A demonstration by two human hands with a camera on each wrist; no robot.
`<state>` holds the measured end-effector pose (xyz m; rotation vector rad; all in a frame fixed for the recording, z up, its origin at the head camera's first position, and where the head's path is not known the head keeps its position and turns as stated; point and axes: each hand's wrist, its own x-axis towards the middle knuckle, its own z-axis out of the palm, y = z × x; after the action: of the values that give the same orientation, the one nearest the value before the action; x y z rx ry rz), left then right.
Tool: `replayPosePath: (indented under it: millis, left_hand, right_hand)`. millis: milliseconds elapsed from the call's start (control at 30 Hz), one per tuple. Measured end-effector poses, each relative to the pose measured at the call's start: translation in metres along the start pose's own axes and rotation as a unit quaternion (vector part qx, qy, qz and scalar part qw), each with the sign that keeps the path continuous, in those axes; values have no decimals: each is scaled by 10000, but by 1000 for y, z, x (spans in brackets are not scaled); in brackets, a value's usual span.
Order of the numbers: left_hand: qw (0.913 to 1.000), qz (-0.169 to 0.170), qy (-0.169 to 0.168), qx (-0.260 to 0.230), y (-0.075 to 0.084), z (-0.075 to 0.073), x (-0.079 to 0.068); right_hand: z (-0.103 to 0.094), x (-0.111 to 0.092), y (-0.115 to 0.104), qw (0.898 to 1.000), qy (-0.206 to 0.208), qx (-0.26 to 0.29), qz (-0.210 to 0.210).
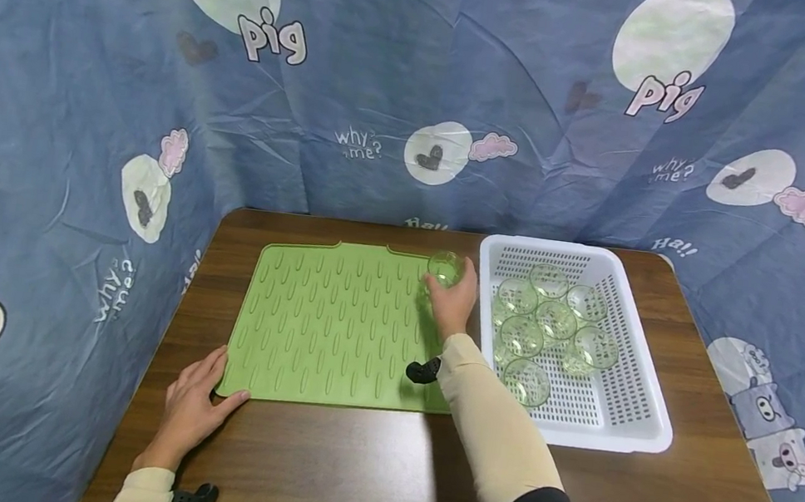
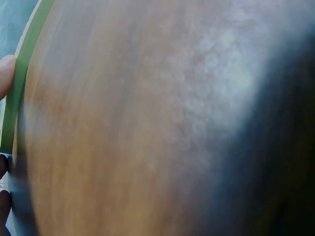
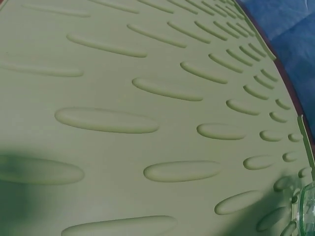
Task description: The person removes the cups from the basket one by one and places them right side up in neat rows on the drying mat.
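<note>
My right hand (image 1: 453, 301) grips a clear, green-tinted glass cup (image 1: 445, 266) at the far right corner of the green ridged drying mat (image 1: 333, 326). Thumb and fingers go round the cup's sides. In the right wrist view the cup (image 3: 308, 211) shows only at the lower right edge, close over the mat's ridges. My left hand (image 1: 190, 409) rests at the mat's near left corner, fingers along the left side and thumb on the front edge. The left wrist view catches just the fingertips (image 2: 6, 76) at the mat's green edge (image 2: 22, 69).
Right of the mat stands a white perforated plastic basket (image 1: 642, 356) with several similar glass cups (image 1: 526, 383) in it. Mat and basket lie on a brown wooden table (image 1: 316, 466). A blue printed cloth (image 1: 364, 70) hangs behind and at the sides.
</note>
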<state>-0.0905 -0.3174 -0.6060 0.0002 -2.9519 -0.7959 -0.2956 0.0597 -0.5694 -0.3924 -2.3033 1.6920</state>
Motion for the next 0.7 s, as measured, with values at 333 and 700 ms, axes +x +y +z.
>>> replayPosePath:
  millis: [333, 700]
  left_hand:
    - [10000, -7, -35, -40, 1, -1, -1]
    - [10000, 15, -62, 38, 0, -1, -1]
  right_hand:
    - [-2, -3, -6, 9988, -21, -483, 26]
    - [-2, -13, -21, 9920, 81, -1247, -201]
